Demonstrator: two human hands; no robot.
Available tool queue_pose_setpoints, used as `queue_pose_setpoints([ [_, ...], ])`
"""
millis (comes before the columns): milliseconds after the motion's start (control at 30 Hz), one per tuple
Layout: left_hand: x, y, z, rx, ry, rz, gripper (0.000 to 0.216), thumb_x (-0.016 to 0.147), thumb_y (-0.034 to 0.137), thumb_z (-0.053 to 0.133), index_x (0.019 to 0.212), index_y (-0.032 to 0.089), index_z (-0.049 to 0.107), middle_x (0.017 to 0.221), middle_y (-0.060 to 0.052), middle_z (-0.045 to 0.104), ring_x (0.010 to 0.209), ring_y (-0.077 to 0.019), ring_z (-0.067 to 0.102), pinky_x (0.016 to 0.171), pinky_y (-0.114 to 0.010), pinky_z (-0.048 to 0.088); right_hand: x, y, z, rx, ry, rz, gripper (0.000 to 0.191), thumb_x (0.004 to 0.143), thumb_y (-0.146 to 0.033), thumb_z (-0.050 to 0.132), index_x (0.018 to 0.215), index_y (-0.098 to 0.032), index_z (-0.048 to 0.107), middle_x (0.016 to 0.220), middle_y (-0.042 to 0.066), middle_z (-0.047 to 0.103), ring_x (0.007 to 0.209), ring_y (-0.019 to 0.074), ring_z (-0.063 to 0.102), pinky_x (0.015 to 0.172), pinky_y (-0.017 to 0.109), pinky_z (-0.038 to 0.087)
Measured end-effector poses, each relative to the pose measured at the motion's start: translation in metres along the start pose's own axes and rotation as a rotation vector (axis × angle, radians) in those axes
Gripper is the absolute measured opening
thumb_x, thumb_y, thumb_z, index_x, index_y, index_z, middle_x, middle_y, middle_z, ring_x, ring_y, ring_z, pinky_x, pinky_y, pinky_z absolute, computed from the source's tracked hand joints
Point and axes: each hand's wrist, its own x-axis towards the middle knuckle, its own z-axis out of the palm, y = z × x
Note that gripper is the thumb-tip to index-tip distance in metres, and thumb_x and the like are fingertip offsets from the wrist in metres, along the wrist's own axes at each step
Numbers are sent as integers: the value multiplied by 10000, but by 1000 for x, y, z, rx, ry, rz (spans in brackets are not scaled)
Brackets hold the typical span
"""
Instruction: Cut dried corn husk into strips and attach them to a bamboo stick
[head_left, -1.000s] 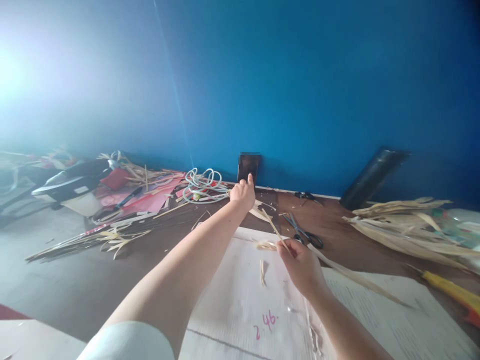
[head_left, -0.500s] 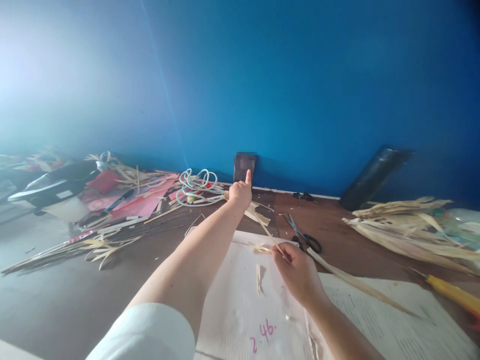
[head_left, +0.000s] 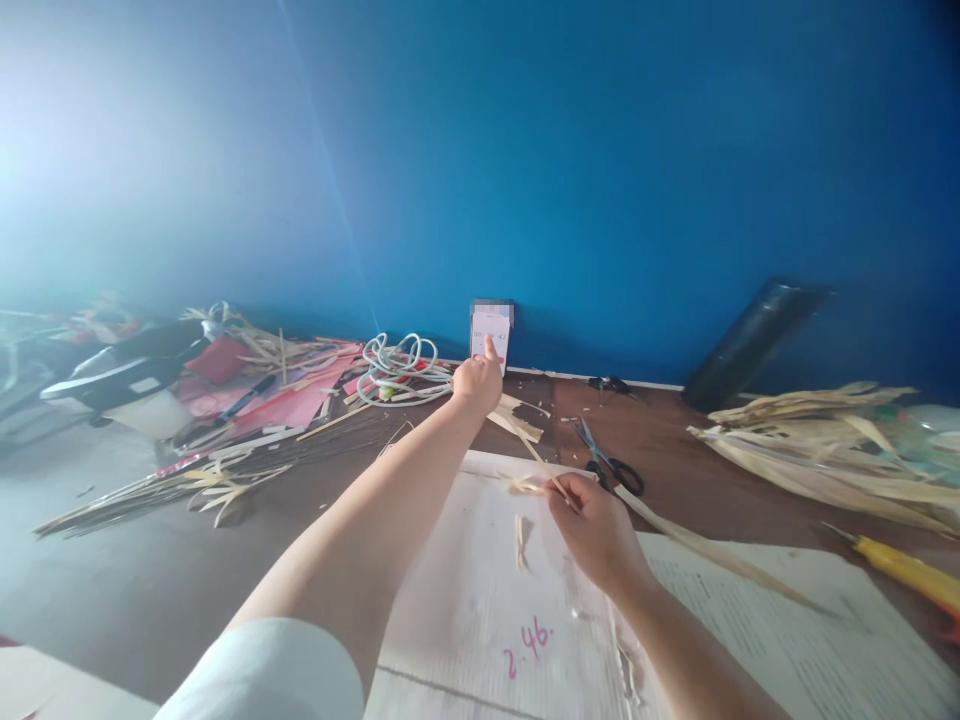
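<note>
My left hand (head_left: pixel 478 383) reaches forward with one finger stretched out at a phone (head_left: pixel 488 322) that leans upright against the wall; the other fingers are curled and hold nothing. Its screen is lit white with digits on it. My right hand (head_left: pixel 589 515) pinches a thin pale stick (head_left: pixel 541 462) with frayed husk strips at its side, above the white board (head_left: pixel 457 590). Beneath it a short husk scrap (head_left: pixel 520 543) lies on the board, which bears pink handwriting. Scissors (head_left: pixel 604 462) with black handles lie just beyond my right hand.
Dried corn husks (head_left: pixel 795 450) lie at the right, before a black cylinder (head_left: pixel 750 345) leaning on the wall. A yellow-handled pointed tool (head_left: pixel 900 572) is at the right edge. A coiled pale cable (head_left: pixel 397 368), pink paper (head_left: pixel 300 395) and wire bundles (head_left: pixel 142 497) lie left.
The phone's screen has gone from dark to lit, with my left finger at it. My right hand keeps hold of the stick. The view has shifted slightly.
</note>
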Motion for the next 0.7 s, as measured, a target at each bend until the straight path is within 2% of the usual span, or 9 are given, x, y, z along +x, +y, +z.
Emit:
queue_pose_setpoints([
  [133,-21,-1,-9,-222,30,-145,721,792,139,424,1435,125,97,1010,-164,638,921,-255,612,746,-335,449,0,0,1,16,-3,-19,280,829,-393,449,703,-217,626,577,-8,590,548,160,532,508,242,336],
  [267,-52,1,-15,-442,203,-250,532,859,224,346,1376,186,229,1062,-131,635,903,-239,619,717,-329,454,1,0,0,59,-13,5,244,803,-375,472,767,-226,662,684,3,662,636,177,585,580,254,390],
  [500,-99,-8,-15,-626,310,-280,426,848,233,366,1273,224,341,960,-55,657,878,-209,612,718,-312,450,0,-3,-5,77,-51,-40,251,798,-360,474,822,-212,675,762,34,700,715,205,628,636,268,417],
  [700,-128,-15,-6,-706,359,-279,356,835,239,389,1188,200,422,797,-22,635,779,-169,598,688,-273,435,-5,-8,-6,64,-29,-59,224,804,-322,473,765,-205,659,684,13,678,646,181,602,608,258,398],
])
